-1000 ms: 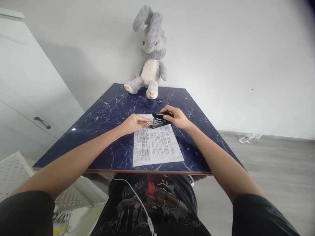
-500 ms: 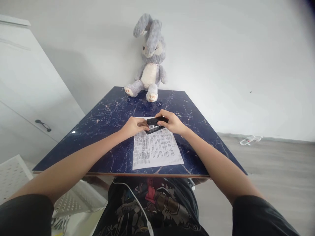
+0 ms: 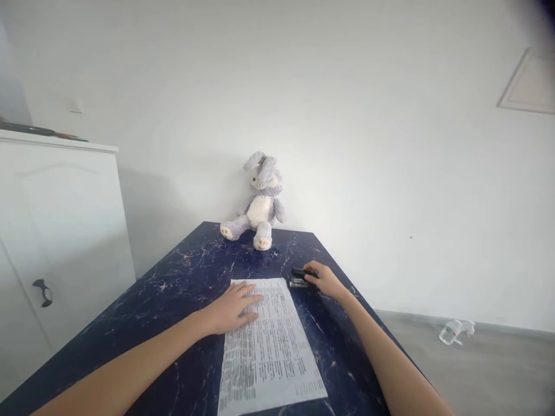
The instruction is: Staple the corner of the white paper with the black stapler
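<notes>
Printed sheets of paper (image 3: pixel 277 346) lie on the dark blue marbled table (image 3: pixel 182 294); I cannot tell how many sheets there are. My left hand (image 3: pixel 235 309) rests flat on the paper's upper left part, fingers spread. Just right of the paper's top corner, a black stapler (image 3: pixel 299 278) is at the tabletop, its front end pointing left. My right hand (image 3: pixel 321 278) grips its rear part, with fingers over the top and the thumb on the near side. The stapler's back end is hidden by that hand.
A grey plush rabbit (image 3: pixel 261 211) sits at the table's far edge against the wall. To the left stands a white cabinet (image 3: pixel 73 231) with a dark handle. A clear plastic item (image 3: pixel 454 331) lies on the floor at right.
The stapler has gone from above the paper to its right side in my right hand. My left hand has let go of it and now lies on the paper. The view has tilted up.
</notes>
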